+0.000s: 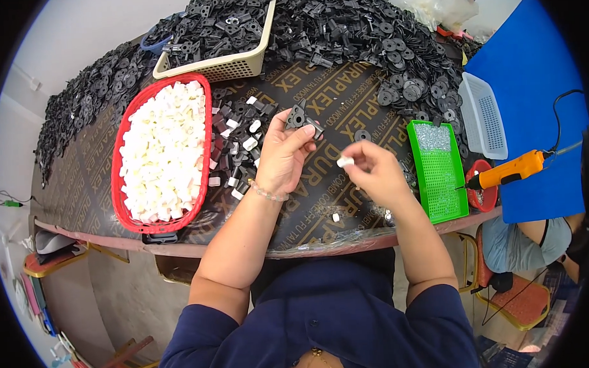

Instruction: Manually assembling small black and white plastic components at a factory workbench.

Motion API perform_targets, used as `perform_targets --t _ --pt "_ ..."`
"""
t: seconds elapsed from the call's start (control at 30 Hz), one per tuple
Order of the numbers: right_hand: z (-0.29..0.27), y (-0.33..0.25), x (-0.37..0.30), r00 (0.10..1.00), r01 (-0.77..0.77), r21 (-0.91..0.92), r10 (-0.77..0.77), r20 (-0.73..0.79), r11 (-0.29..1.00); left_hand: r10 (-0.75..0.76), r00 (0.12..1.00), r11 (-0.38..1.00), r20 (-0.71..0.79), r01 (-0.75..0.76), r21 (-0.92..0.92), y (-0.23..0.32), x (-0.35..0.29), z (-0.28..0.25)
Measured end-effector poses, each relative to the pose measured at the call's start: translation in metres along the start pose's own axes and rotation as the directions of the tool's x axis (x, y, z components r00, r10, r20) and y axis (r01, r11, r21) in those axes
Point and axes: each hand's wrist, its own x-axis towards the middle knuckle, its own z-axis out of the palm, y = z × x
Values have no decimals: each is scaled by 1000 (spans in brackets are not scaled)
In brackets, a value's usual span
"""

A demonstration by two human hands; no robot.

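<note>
My left hand [285, 152] is closed around a black plastic bracket [297, 116], holding it up over the table. Pinched in the fingers of my right hand [378, 171] is a small white plastic piece [345, 161], a little apart from the bracket. On the table just beyond the right hand lies a black round disc [361, 135]. Left of my left wrist, several black parts with white pieces in them [249, 144] lie scattered. A red basket [118, 183] farther left is heaped with small white pieces [164, 153].
Piles of black parts [341, 26] cover the far side, with a beige basket [238, 68] full of them. At right are a green tray [460, 201] with small screws, a white basket [483, 116], a red bowl [492, 200] and an orange electric screwdriver [509, 170]. Another person [527, 244] sits there.
</note>
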Motion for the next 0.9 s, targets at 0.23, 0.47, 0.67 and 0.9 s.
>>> perform_targets --t 0.23,0.47,0.67,0.9 --pt "22 0 44 995 102 338 -97 -33 936 165 986 983 -26 -163 88 0 5 -1" --pt "24 5 50 996 -54 665 -6 87 745 189 981 971 -34 -181 157 -5 3 1" --pt "35 8 49 998 51 593 -16 -65 804 288 955 948 -67 -275 161 -16 4 5" --pt "41 15 54 994 113 638 -88 -70 762 178 982 984 -68 -176 32 -19 2 -1"
